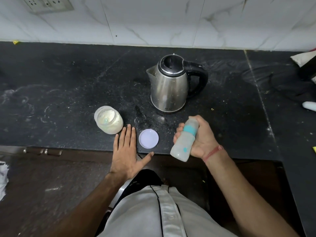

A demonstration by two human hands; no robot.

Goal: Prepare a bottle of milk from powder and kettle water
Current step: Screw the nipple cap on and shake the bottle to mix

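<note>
- Nearest the camera is the person's own body in a pale shirt point(147, 214), with both forearms reaching out over the near edge of the dark table point(68, 86).
- The left hand point(127, 152) lies flat with straight, spread fingers at the table's near edge, holding nothing; its fingertips end just beside the powder jar, and its thumb points toward the jar lid.
- The right hand point(199, 139) has its grip closed round the baby bottle point(183, 141), fingers and thumb wrapped about the upper part near the teal collar. The bottle is held off the table, tilted, base toward the person and top toward the kettle.
- The bottle looks cloudy and whitish inside; whether that is mixed milk or just frosted plastic I cannot tell. The top appears fitted, though the hand hides most of it.
- The powder jar point(109, 119) stands open on the table to the left, well filled with pale powder and what seems a scoop sunk in it.
- The jar lid point(148, 138) lies flat on the table between the two hands.
- The kettle point(171, 84) stands upright behind them, lid down, spout to the left.
- By my reading, filling is done and the bottle is being shaken or checked; what looks left is recapping the jar.
</note>
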